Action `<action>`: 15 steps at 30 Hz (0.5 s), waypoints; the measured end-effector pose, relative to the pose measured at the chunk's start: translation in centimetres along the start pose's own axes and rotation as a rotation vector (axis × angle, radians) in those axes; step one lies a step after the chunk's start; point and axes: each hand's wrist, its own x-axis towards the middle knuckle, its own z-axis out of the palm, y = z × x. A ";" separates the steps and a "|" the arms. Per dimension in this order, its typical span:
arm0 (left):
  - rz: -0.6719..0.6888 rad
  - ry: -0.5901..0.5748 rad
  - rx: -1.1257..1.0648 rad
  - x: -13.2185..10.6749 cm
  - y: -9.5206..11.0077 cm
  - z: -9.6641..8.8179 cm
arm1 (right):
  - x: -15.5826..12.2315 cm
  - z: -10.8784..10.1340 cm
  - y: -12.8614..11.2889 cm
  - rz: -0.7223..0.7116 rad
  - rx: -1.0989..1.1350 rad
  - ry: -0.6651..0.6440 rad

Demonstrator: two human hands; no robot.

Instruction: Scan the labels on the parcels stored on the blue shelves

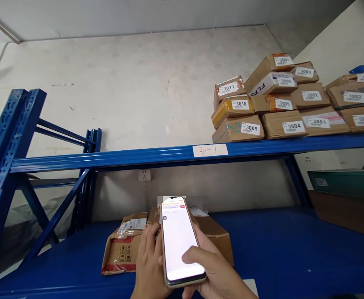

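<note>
My right hand (pixel 215 263) holds a smartphone (pixel 178 236) upright and tilted back, with the thumb over its lower screen. The lit screen is mostly white, with a coloured strip near its top. Just left of the phone is my left hand (pixel 150 263), its fingers stretched forward against the cardboard boxes behind; whether it also supports the phone is hidden. A taped brown carton (pixel 122 249) with a red band and a label lies left of that hand. Behind the phone, another brown cardboard box (pixel 216 234) shows on the right, partly covered by my right hand.
A blue metal shelf (pixel 272 245) carries these boxes. Above runs a blue beam (pixel 144 158) with a handwritten "3-1" label (pixel 210 150). Numbered cartons (pixel 238 128) are stacked on the upper level at right. A blue upright (pixel 6 166) stands at left, a green box (pixel 347 182) at far right.
</note>
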 end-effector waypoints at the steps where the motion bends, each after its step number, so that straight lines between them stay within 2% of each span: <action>1: -0.028 -0.015 -0.065 0.1 -0.1 -0.1 | -0.2 -0.1 0.0 0.007 0.005 -0.012; 3: -0.146 -0.044 -0.230 1.2 -0.3 -1.0 | -0.5 -0.5 0.2 0.017 0.022 -0.019; 6: -0.522 -0.047 -0.498 4.6 -0.2 -3.6 | -0.9 -1.1 0.9 0.028 0.033 -0.019; 7: -0.640 -0.078 -0.592 6.0 0.0 -4.6 | -1.1 -1.3 1.2 0.031 0.036 -0.019; 9: -0.787 -0.246 -0.837 8.4 0.2 -6.1 | -1.4 -1.3 1.6 0.040 0.055 -0.007; 11: -0.817 -0.388 -0.989 10.0 0.3 -6.8 | -1.8 -1.0 1.8 0.032 0.082 0.010; 15: -0.804 -0.467 -0.949 10.9 0.1 -6.8 | -2.2 0.0 1.7 0.026 0.064 0.064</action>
